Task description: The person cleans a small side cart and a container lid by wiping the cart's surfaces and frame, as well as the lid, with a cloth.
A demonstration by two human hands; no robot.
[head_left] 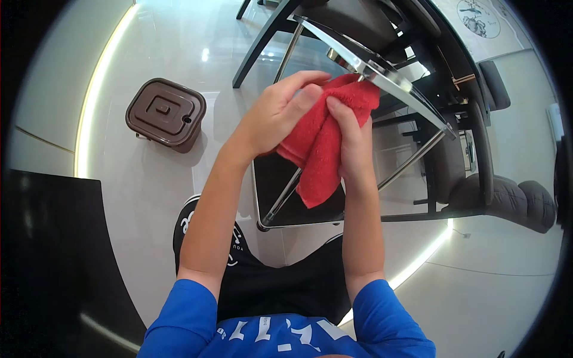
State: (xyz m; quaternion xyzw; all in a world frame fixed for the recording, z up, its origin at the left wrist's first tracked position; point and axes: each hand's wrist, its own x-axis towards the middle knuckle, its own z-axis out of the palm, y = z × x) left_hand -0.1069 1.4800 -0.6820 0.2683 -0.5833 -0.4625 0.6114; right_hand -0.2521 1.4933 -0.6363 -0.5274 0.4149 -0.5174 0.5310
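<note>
A red cloth [319, 143], folded and bunched, is between my two hands. My left hand [280, 107] is curled at its left edge, thumb bent over the front and some fingertips hidden behind the fabric. On the other side my right hand [352, 140] grips the cloth, with its thumb pressed on the front and its fingers out of sight behind. One corner of the cloth hangs down. The cloth's upper end meets the chrome rim [388, 77] of a tilted-looking two-level trolley; whether it touches the rim I cannot tell. The trolley's dark lower shelf [316, 212] lies below my hands.
A brown lidded bucket [164, 110] stands on the glossy tile floor at left. Dark chairs [441, 155] and a dark table [459, 65] crowd the right. A black panel [57, 238] is at lower left. Light strips [98, 89] run along the floor edges.
</note>
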